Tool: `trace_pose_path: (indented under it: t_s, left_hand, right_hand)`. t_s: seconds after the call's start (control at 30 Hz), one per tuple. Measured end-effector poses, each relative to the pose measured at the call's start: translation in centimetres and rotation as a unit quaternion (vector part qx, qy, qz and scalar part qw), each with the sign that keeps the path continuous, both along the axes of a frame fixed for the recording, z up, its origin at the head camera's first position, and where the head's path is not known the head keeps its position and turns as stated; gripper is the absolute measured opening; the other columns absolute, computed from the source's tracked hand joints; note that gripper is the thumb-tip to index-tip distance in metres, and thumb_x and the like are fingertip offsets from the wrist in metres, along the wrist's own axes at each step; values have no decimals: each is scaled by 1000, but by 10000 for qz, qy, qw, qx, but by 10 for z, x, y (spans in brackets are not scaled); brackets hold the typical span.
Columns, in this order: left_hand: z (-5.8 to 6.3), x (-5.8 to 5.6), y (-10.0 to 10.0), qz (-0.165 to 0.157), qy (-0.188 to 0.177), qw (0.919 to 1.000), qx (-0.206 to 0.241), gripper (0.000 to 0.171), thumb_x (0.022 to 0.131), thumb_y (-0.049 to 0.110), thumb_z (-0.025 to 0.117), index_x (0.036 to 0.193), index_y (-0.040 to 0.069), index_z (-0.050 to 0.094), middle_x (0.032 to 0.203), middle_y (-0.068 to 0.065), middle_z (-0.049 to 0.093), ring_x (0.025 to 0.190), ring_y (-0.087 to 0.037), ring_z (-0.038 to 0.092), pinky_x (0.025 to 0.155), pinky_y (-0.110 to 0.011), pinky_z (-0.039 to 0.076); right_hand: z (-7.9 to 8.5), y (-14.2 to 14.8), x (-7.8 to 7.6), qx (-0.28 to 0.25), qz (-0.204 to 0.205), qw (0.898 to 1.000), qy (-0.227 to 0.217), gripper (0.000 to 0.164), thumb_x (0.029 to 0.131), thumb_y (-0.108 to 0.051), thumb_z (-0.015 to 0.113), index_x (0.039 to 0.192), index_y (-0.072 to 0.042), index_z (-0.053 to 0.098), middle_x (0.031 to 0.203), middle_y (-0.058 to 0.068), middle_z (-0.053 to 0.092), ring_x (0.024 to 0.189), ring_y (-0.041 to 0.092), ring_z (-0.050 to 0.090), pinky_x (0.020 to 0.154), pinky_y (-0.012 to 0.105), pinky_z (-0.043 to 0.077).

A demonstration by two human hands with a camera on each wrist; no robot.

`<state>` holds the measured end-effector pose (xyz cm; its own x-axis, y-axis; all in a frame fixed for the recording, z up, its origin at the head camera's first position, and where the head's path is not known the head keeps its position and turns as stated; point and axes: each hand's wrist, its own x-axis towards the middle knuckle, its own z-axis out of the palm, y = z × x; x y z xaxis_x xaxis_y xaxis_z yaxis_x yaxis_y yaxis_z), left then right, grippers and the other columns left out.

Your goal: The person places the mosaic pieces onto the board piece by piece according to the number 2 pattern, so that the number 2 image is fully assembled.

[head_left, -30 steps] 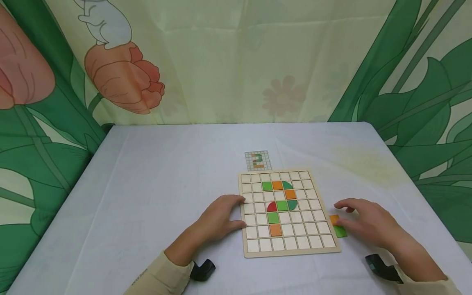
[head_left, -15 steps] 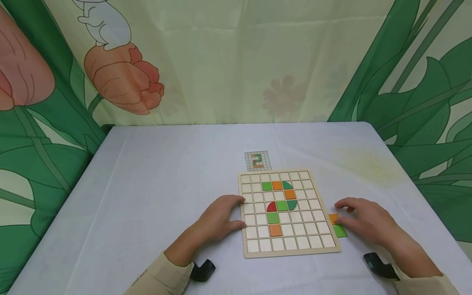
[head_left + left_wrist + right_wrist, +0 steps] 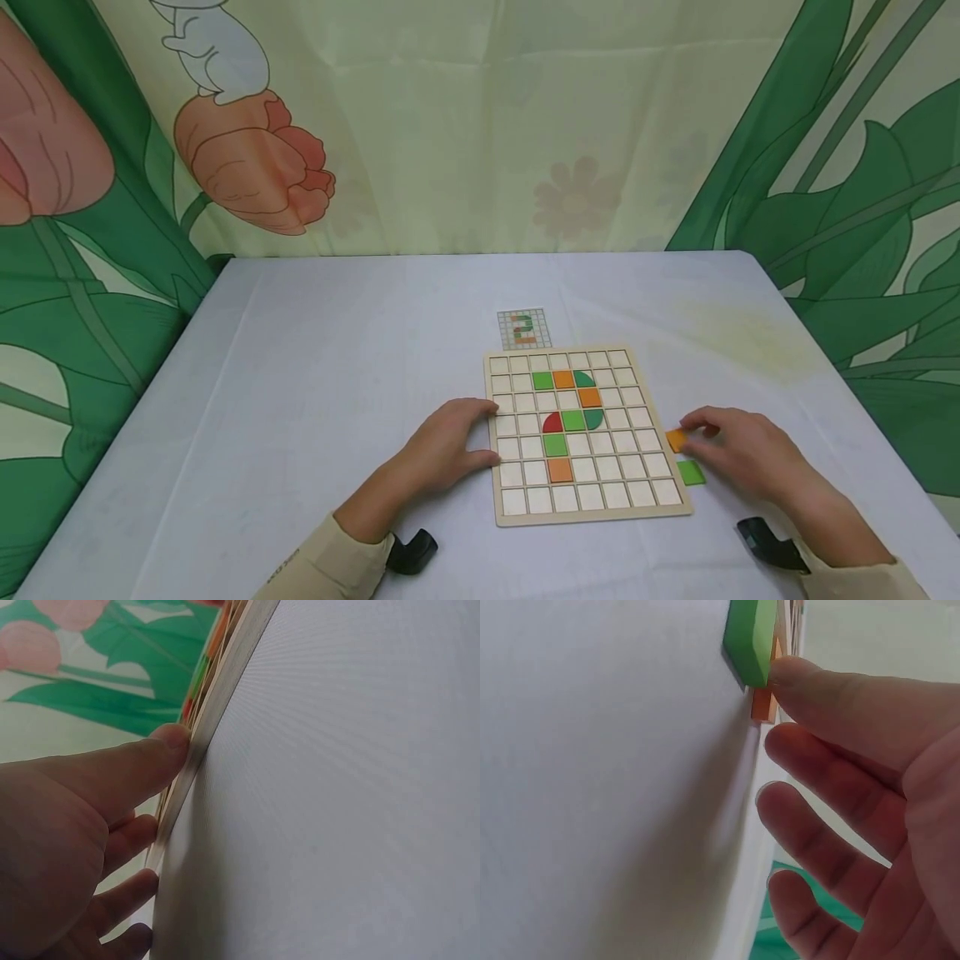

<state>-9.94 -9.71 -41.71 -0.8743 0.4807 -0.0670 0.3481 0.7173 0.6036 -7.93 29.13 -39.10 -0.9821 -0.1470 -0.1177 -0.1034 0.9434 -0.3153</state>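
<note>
A wooden grid board (image 3: 592, 519) lies on the table, with several coloured tiles set in its squares: green, orange, and curved red and dark green ones. Along its left edge my left hand (image 3: 448, 442) rests, thumb and forefinger spread and touching the frame; the left wrist view shows the thumb tip against the edge. Off the board's right side, my right hand (image 3: 750, 450) pinches an orange square tile (image 3: 677, 439) between thumb and forefinger. A green square tile (image 3: 691, 472) lies just nearer than it. In the right wrist view the thumb is right at the orange tile (image 3: 763, 705).
Behind the board lies a small pattern card (image 3: 523, 327) showing a coloured figure on a grid. A white cloth (image 3: 337, 350) covers the table. A printed curtain (image 3: 450, 125) hangs at the back and sides.
My right thumb and forefinger have closed on the orange tile, which has shifted slightly left and away from the green tile. My left hand keeps its place at the board's edge.
</note>
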Motion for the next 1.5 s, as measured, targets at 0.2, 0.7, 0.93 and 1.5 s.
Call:
trace_pose_path:
  t_s: [0.2,0.7,0.93,1.5]
  left_hand:
    - [0,0,-1,-44,27,10000,42,62,85,27,82,138,6,56,138,-6,56,132,-25,47,110,-43,40]
    - [0,0,0,-42,58,10000,-17,63,85,28,82,138,7,56,138,-6,56,132,-25,48,110,-42,40]
    - [0,-1,0,-57,60,10000,5,62,85,28,82,138,7,56,137,-7,57,132,-25,47,110,-43,39]
    - [-1,-1,0,-13,-27,10000,-37,63,85,28,82,139,6,55,139,-7,56,133,-25,47,111,-43,39]
  right_hand:
    - [2,-2,1,30,71,10000,17,30,82,-28,81,106,-11,74,93,4,67,86,28,59,71,45,48]
    - [0,-5,-4,22,223,9996,167,27,82,-23,80,102,-9,69,94,3,65,85,25,57,69,41,48]
    - [4,-6,-5,-70,46,9998,182,34,82,-26,80,106,-4,68,98,9,65,88,30,57,70,45,49]
    - [10,-49,4,-557,611,9948,592,29,79,-20,83,101,-9,68,98,0,64,92,23,57,76,43,52]
